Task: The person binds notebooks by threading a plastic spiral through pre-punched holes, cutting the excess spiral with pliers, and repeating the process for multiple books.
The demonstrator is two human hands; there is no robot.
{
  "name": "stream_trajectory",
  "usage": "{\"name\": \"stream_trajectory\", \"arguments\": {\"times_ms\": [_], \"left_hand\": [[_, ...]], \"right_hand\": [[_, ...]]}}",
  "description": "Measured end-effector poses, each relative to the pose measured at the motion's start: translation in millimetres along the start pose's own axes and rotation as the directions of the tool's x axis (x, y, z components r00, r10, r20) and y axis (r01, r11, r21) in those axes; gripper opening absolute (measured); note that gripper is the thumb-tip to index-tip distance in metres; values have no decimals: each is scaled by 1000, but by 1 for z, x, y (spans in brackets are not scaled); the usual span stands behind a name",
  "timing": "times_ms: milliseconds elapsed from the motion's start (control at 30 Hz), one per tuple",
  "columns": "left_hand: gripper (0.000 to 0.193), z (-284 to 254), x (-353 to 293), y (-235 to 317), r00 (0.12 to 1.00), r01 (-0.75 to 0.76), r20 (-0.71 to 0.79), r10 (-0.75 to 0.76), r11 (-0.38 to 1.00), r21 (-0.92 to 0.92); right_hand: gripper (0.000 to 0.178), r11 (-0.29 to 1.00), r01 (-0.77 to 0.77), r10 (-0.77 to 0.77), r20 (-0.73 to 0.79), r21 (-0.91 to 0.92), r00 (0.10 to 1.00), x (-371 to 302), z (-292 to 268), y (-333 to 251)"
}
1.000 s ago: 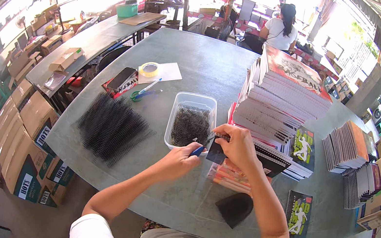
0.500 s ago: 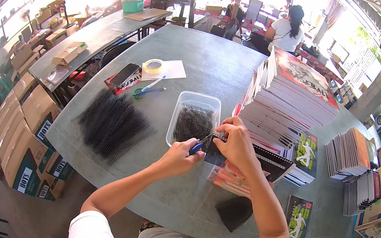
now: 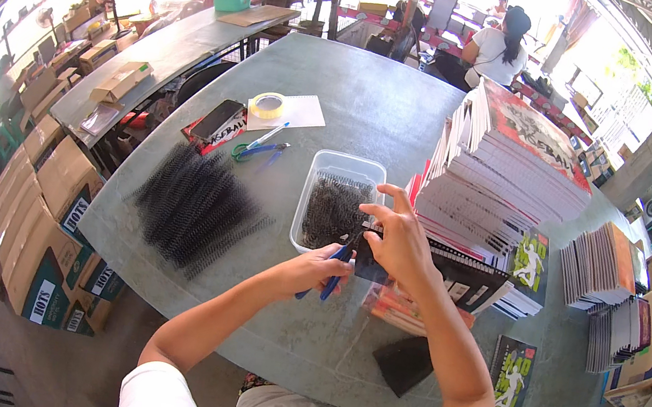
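My left hand is wrapped round blue-handled pliers, their jaws beside the near end of a black spiral notebook. My right hand holds that notebook at its coiled edge; its thumb and forefinger are apart near the plier jaws, and its other fingers are partly hidden. The notebook rests on a low stack of orange-covered books. Just beyond my hands stands a clear plastic tub with many black coil offcuts in it. Whether the jaws touch the coil I cannot tell.
A heap of long black coils lies left on the grey table. Behind it are a phone, tape roll and scissors. Tall notebook stacks stand right; a black piece lies near me. Someone sits beyond.
The pliers' handles have spread and swung lower in my left hand. My right thumb and forefinger have moved apart from their pinch at the notebook's end. The view has shifted slightly.
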State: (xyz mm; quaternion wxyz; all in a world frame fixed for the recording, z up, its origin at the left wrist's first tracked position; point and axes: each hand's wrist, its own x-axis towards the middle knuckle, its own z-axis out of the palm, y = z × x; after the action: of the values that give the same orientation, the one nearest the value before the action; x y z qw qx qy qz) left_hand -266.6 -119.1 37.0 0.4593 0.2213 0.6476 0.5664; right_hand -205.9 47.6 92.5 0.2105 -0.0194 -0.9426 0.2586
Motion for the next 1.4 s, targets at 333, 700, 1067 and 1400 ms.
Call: {"name": "stream_trajectory", "arguments": {"times_ms": [333,700,1067,1400], "left_hand": [[31,-9,-25,-39,997,-78,30,74,981,175],[33,17,-15,-44,995,-52,-60,77,941,335],[39,37,6,-61,896,-182,16,444,334,925],[45,37,-15,-93,798,-78,-14,602,126,989]], "right_hand": [[39,935,159,-126,123,-317,984,-97,-58,12],[26,619,-745,780,-88,250,619,-339,-256,120],[44,518,-784,853,-279,342,442,-411,-149,205],[36,481,-719,877,-266,502,401,-414,-149,209]]}}
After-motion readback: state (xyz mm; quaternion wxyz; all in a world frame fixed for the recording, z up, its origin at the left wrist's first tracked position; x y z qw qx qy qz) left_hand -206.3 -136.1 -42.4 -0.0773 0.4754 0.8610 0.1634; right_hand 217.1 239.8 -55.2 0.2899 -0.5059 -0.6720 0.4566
